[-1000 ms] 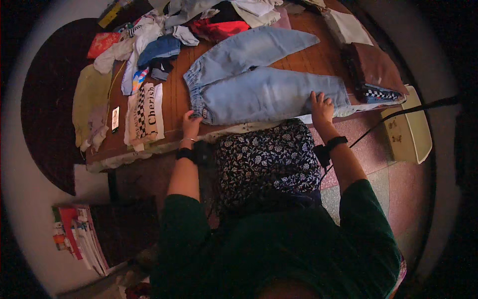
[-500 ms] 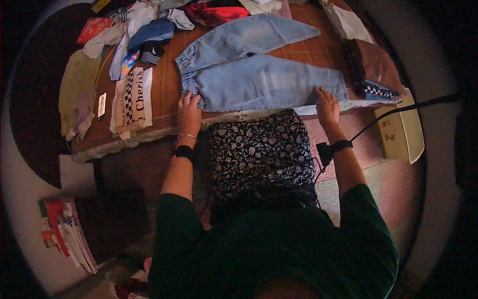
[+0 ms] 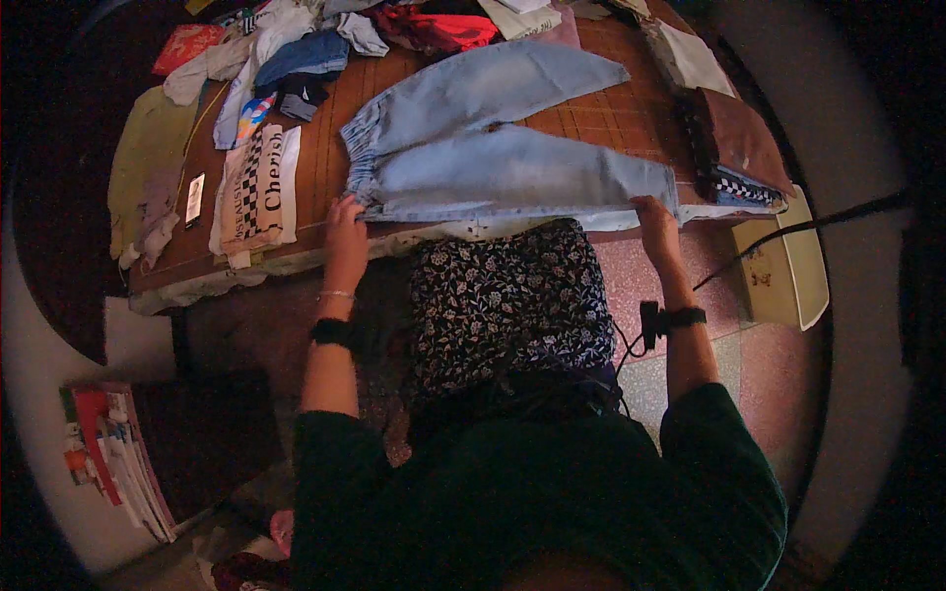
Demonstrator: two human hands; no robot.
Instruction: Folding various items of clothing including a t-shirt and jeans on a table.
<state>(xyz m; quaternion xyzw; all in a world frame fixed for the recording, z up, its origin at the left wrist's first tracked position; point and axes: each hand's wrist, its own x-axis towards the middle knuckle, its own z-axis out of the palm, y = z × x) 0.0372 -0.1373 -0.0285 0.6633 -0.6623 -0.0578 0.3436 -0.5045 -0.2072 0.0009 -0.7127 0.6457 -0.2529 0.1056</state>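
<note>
Head view: at a brown surface [image 3: 320, 163] above pinkish floor tiles [image 3: 777, 394], left hand [image 3: 346, 238] and right hand [image 3: 658, 227] pinch blue jeans [image 3: 493, 175].

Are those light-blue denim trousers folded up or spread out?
Spread out: the light-blue denim trousers lie with both legs stretched apart, and the brown surface shows between them.

A room that looked like a home, light-blue jeans [image 3: 463, 169] and heaped everyday clothes [image 3: 434, 30] that covered much of a brown surface [image 3: 313, 153], a phone [image 3: 194, 200] that lay among them, stacked papers [image 3: 120, 458], a patterned tile floor [image 3: 778, 379]
</note>
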